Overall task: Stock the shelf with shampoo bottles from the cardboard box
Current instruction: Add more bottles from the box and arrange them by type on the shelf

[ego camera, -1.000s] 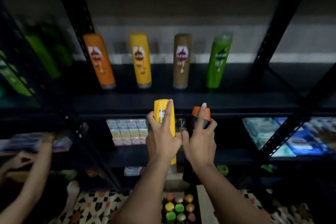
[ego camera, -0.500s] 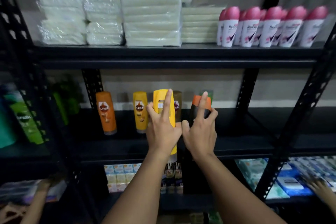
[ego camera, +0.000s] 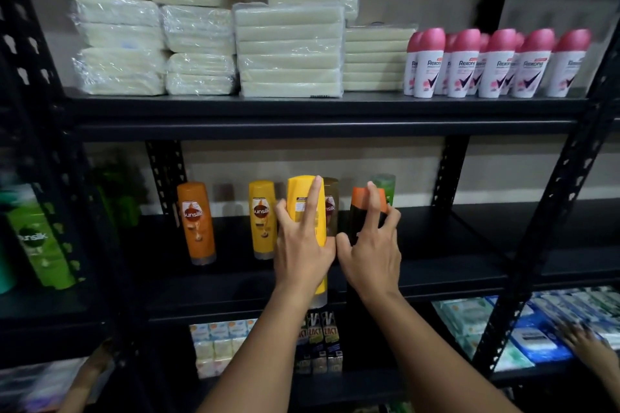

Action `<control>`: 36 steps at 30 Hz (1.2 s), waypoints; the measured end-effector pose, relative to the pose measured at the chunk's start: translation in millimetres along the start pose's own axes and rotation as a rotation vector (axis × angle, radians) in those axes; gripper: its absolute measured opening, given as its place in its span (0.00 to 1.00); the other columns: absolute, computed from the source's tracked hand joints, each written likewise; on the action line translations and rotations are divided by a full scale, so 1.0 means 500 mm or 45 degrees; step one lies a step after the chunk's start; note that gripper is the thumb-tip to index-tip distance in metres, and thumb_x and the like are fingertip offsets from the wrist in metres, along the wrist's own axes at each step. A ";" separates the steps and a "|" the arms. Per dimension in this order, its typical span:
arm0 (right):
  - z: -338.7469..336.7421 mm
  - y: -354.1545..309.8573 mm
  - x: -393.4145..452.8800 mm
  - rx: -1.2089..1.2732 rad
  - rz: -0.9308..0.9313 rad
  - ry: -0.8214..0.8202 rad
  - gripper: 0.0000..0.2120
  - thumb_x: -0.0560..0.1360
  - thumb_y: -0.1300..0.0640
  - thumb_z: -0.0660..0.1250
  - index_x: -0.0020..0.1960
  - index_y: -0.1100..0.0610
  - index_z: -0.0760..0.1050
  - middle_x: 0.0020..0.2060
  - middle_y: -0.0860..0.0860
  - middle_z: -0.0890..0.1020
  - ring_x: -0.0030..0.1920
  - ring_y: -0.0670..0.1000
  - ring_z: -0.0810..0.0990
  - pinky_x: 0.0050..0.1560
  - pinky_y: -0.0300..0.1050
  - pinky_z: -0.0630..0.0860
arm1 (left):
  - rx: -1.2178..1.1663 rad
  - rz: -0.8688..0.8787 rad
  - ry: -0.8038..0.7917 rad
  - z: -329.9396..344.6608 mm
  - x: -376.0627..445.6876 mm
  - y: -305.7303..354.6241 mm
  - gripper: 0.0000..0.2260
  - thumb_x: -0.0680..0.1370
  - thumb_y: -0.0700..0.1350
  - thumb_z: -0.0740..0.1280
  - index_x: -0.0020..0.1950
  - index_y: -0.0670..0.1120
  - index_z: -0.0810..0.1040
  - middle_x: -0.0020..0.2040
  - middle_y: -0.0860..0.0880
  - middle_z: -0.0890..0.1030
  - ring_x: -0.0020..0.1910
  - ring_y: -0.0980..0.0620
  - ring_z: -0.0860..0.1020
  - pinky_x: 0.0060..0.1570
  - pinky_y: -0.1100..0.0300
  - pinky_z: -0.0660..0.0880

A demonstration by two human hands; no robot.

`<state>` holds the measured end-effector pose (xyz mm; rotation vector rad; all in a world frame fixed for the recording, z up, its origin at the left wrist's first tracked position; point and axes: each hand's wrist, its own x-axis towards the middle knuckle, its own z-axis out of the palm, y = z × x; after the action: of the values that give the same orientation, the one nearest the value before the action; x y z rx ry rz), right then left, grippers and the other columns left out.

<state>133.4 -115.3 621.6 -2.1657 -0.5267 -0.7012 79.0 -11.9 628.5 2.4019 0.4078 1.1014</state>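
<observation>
At the middle black metal shelf [ego camera: 436, 245], the left hand [ego camera: 303, 253] grips a yellow plastic shampoo bottle [ego camera: 305, 208], index finger extended along its back. The right hand [ego camera: 370, 255] grips a black plastic bottle with an orange cap [ego camera: 360, 214]. Both bottles are upright in front of four standing shampoo bottles: orange [ego camera: 196, 221], yellow [ego camera: 262, 218], brown [ego camera: 330, 201], green [ego camera: 384, 186].

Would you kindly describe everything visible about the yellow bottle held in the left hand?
The yellow bottle is glossy plastic, tall and rounded, standing cap-down with a pale cap at its base. A small white printed label faces the camera. The left hand grips it upright in front of the middle shelf; whether it touches the shelf is unclear.
</observation>
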 end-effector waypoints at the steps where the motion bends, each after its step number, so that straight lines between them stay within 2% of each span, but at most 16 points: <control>1: 0.003 0.000 0.000 -0.004 0.002 0.002 0.48 0.70 0.54 0.69 0.80 0.40 0.43 0.63 0.54 0.62 0.48 0.59 0.78 0.38 0.54 0.80 | -0.019 0.008 -0.003 0.001 0.000 -0.004 0.49 0.74 0.48 0.74 0.78 0.71 0.41 0.72 0.43 0.57 0.44 0.49 0.73 0.37 0.56 0.78; 6: 0.022 0.012 0.000 0.031 0.005 0.042 0.48 0.70 0.55 0.69 0.80 0.40 0.44 0.64 0.54 0.62 0.49 0.59 0.79 0.37 0.54 0.80 | -0.127 0.064 -0.011 0.016 0.005 -0.019 0.49 0.75 0.46 0.73 0.78 0.71 0.41 0.69 0.46 0.59 0.49 0.44 0.76 0.40 0.48 0.81; 13: 0.060 0.068 0.020 0.114 -0.024 0.030 0.47 0.71 0.55 0.71 0.79 0.40 0.45 0.66 0.54 0.61 0.45 0.59 0.78 0.35 0.52 0.79 | -0.171 0.115 -0.006 0.086 0.015 -0.046 0.50 0.77 0.49 0.73 0.75 0.73 0.34 0.69 0.45 0.58 0.58 0.43 0.75 0.50 0.48 0.81; 17: 0.096 0.119 0.039 0.179 -0.062 -0.040 0.45 0.72 0.55 0.72 0.77 0.40 0.47 0.65 0.55 0.61 0.48 0.60 0.78 0.40 0.57 0.81 | -0.202 0.049 0.022 0.141 0.020 -0.067 0.51 0.78 0.49 0.72 0.74 0.72 0.29 0.70 0.44 0.58 0.61 0.42 0.75 0.53 0.50 0.78; 20: 0.121 0.145 0.051 0.260 -0.073 -0.058 0.44 0.73 0.58 0.72 0.76 0.39 0.47 0.63 0.54 0.62 0.49 0.59 0.77 0.42 0.56 0.81 | -0.227 -0.003 -0.011 0.173 0.022 -0.094 0.50 0.79 0.50 0.71 0.74 0.72 0.28 0.71 0.42 0.58 0.62 0.42 0.74 0.56 0.49 0.77; 24: 0.146 0.165 0.070 0.333 -0.120 -0.050 0.46 0.73 0.60 0.72 0.77 0.39 0.46 0.62 0.54 0.62 0.52 0.56 0.74 0.47 0.56 0.80 | -0.211 -0.033 0.018 0.209 0.023 -0.119 0.50 0.79 0.50 0.71 0.74 0.71 0.29 0.73 0.41 0.57 0.66 0.42 0.72 0.57 0.54 0.73; 29: 0.168 0.178 0.087 0.363 -0.161 -0.046 0.46 0.73 0.61 0.72 0.77 0.42 0.46 0.62 0.55 0.62 0.58 0.56 0.70 0.52 0.57 0.79 | -0.183 -0.022 0.031 0.230 0.027 -0.136 0.50 0.78 0.49 0.72 0.75 0.70 0.31 0.72 0.38 0.59 0.65 0.40 0.73 0.57 0.46 0.78; 33: 0.180 0.180 0.094 0.335 -0.178 -0.048 0.47 0.73 0.62 0.72 0.77 0.42 0.44 0.60 0.58 0.62 0.55 0.59 0.71 0.51 0.60 0.79 | -0.145 -0.004 0.049 0.243 0.040 -0.141 0.52 0.77 0.47 0.73 0.77 0.69 0.31 0.70 0.35 0.61 0.61 0.37 0.75 0.54 0.46 0.78; 36: 0.189 0.183 0.097 0.317 -0.160 -0.048 0.49 0.73 0.62 0.73 0.77 0.40 0.42 0.61 0.59 0.62 0.58 0.61 0.70 0.56 0.61 0.77 | -0.130 -0.013 0.036 0.249 0.048 -0.146 0.53 0.77 0.46 0.74 0.76 0.70 0.30 0.73 0.34 0.59 0.65 0.36 0.74 0.59 0.46 0.76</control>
<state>251.8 -90.1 550.6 -1.9286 -0.7347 -0.6270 184.6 25.0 534.2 2.2954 0.3640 1.1257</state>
